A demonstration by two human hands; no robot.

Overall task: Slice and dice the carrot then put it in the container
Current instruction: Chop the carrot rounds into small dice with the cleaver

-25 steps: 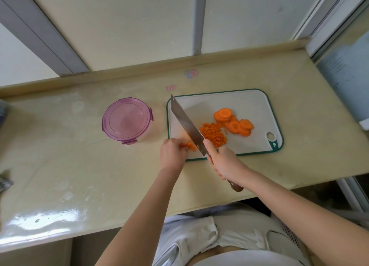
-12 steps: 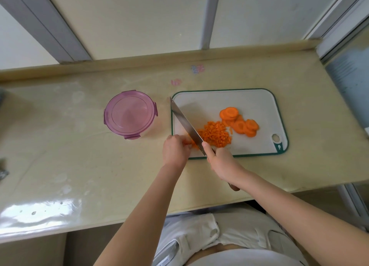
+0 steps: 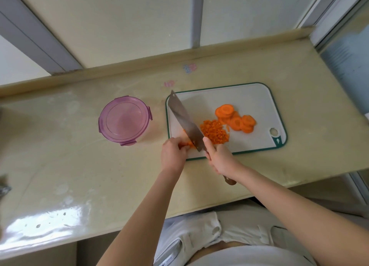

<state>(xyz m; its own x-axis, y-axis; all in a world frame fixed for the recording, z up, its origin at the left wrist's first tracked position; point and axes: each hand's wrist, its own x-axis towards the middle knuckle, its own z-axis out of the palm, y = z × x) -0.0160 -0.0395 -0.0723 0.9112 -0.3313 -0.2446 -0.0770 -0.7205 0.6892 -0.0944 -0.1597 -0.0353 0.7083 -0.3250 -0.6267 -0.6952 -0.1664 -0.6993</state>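
A white cutting board (image 3: pixel 249 97) with a green rim lies on the counter. On it sit a pile of diced carrot (image 3: pixel 214 133) and several round carrot slices (image 3: pixel 235 120) to its right. My right hand (image 3: pixel 220 158) grips the handle of a broad knife (image 3: pixel 184 120), whose blade slants across the board's left part. My left hand (image 3: pixel 172 152) holds down carrot strips (image 3: pixel 187 143) at the board's near left corner, right beside the blade. A round container with a purple lid (image 3: pixel 124 120) stands left of the board, lid on.
The beige counter (image 3: pixel 79 165) ends at a raised back ledge and a near edge just below my hands. A dark object (image 3: pixel 4 187) shows at the far left edge. Window frames rise behind the counter.
The knife blade has tilted and shifted slightly beside my left hand's carrot strips; both hands stay at the board's near left corner. The camera view has shifted a little.
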